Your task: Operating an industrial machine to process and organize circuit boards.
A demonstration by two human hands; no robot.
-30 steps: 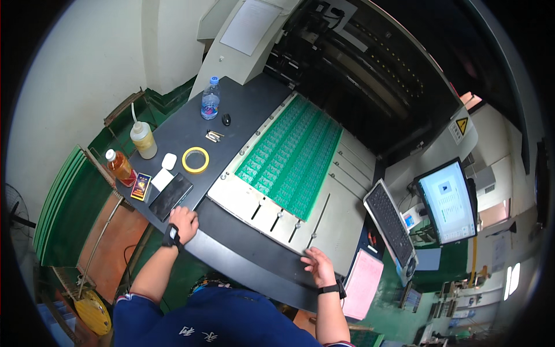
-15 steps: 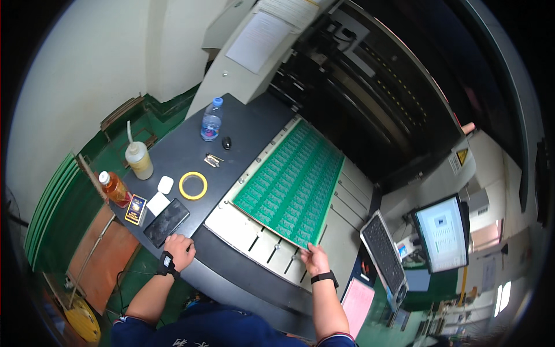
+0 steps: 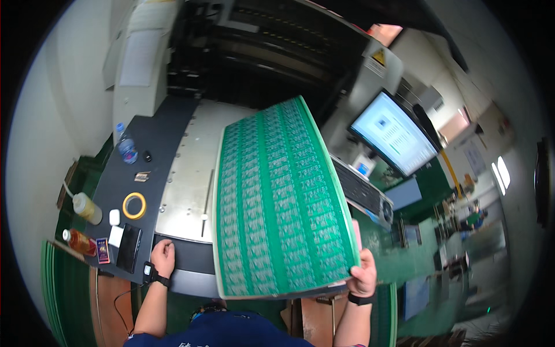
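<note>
A large green circuit board panel [image 3: 277, 199], with rows of small repeated white patterns, is lifted and tilted above the machine bed. My right hand [image 3: 363, 274] grips its lower right corner, thumb on the face. The far edge of the panel reaches toward the dark machine opening. My left hand [image 3: 163, 257] is by the front edge of the dark tabletop, its fingers curled in with nothing seen in them. Close to that hand lies a black phone [image 3: 129, 247]. The silver machine bed [image 3: 185, 191], with a slot and small pegs, shows to the left of the panel.
On the dark table [image 3: 159, 136] are a water bottle [image 3: 126, 147], a yellow tape roll [image 3: 134, 206], a squeeze bottle [image 3: 87, 208] and an orange drink bottle [image 3: 82, 243]. To the right stand a keyboard [image 3: 361, 188] and a monitor [image 3: 395, 132]. The machine's dark opening [image 3: 260, 63] lies behind.
My right hand has raised the panel off the bed and swung it right and toward me. My left hand stays near the table edge. The view has turned to the right.
</note>
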